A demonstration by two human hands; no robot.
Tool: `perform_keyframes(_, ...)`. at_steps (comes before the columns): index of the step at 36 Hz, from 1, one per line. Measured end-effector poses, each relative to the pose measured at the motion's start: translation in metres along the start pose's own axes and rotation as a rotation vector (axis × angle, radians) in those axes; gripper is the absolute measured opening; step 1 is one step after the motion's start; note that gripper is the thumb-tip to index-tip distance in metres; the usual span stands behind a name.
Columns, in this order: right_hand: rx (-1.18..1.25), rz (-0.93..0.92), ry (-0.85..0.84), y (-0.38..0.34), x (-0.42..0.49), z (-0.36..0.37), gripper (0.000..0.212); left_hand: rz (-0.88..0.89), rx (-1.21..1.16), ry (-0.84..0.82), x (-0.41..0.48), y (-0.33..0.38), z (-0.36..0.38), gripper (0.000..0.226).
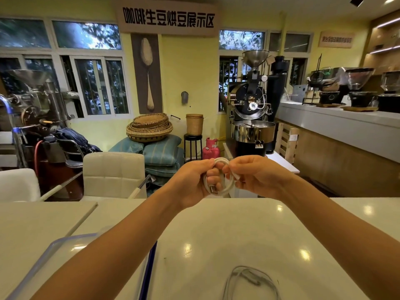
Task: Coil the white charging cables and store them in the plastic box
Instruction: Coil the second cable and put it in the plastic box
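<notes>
Coffee-roastery room, glossy white table (216, 230) | left hand (192, 180) and right hand (257, 176) pinch coiled white cable (225, 180) above far edge | plastic box (65, 245) near-left corner, second cable (249, 278) near edge | risk: loosened grip lets coil spring open.

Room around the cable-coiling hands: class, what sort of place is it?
Probably a coffee shop's roasting area: a drum coffee roaster stands by the wall, grinders line the counter, woven trays are stacked behind.

A large wall sign (168, 19) above the spoon picture (147, 73) carried bold black Chinese characters, mirror-reversed, reading 咖啡生豆烘豆展示区. A smaller sign (336, 39) at the upper right of the wall also bore characters, too blurred to read.
</notes>
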State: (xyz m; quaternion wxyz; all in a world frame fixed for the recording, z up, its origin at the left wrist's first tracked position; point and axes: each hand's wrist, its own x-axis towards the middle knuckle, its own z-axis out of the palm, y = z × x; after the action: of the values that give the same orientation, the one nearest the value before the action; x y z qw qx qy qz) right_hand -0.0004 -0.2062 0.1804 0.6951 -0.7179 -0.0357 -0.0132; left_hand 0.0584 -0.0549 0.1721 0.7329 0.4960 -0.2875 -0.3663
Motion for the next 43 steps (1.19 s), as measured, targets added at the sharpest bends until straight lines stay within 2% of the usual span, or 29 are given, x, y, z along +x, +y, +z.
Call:
perform_keyframes(4, 0.013, -0.042, 0.063, 0.001, 0.001, 0.008, 0.018, 0.010, -0.097, 0.011, 0.004, -0.004, 0.003, 0.035)
perform_keyframes(8, -0.051, -0.147, 0.137, 0.005, 0.001, 0.014, 0.018, -0.005, -0.206, 0.004, 0.006, -0.006, 0.006, 0.034)
perform_keyframes(15, -0.478, -0.395, 0.186, 0.014, 0.003, 0.012, 0.019, -0.015, -0.183, 0.045, 0.007, -0.005, 0.002, 0.036)
perform_keyframes(17, -0.541, -0.419, 0.189, 0.016, 0.004, 0.011, 0.020, -0.016, -0.147, 0.050, 0.007, -0.004, 0.001, 0.034)
perform_keyframes(19, -0.476, -0.401, 0.198, 0.016, 0.004, 0.010, 0.026, -0.017, -0.108, 0.040, 0.006, -0.003, 0.000, 0.034)
perform_keyframes(23, -0.382, -0.255, 0.180, 0.011, 0.004, 0.008, 0.030, -0.013, 0.026, 0.041, 0.005, -0.005, 0.000, 0.033)
perform_keyframes(26, -0.424, -0.189, 0.170, 0.009, 0.006, 0.010, 0.026, 0.010, 0.162, 0.071, 0.005, -0.007, -0.001, 0.034)
perform_keyframes(30, -0.648, -0.255, 0.217, 0.011, 0.009, 0.017, 0.015, 0.085, 0.336, 0.154, 0.007, -0.009, -0.003, 0.032)
perform_keyframes(34, -0.814, -0.334, 0.302, 0.014, 0.013, 0.024, 0.022, 0.176, 0.495, 0.261, 0.009, -0.009, -0.007, 0.030)
perform_keyframes(38, -0.754, -0.326, 0.272, 0.012, 0.016, 0.027, 0.026, 0.241, 0.582, 0.346, 0.008, -0.007, -0.015, 0.031)
perform_keyframes(43, -0.654, -0.312, 0.293, 0.014, 0.024, 0.034, 0.025, 0.287, 0.707, 0.337, 0.000, 0.000, -0.027, 0.029)
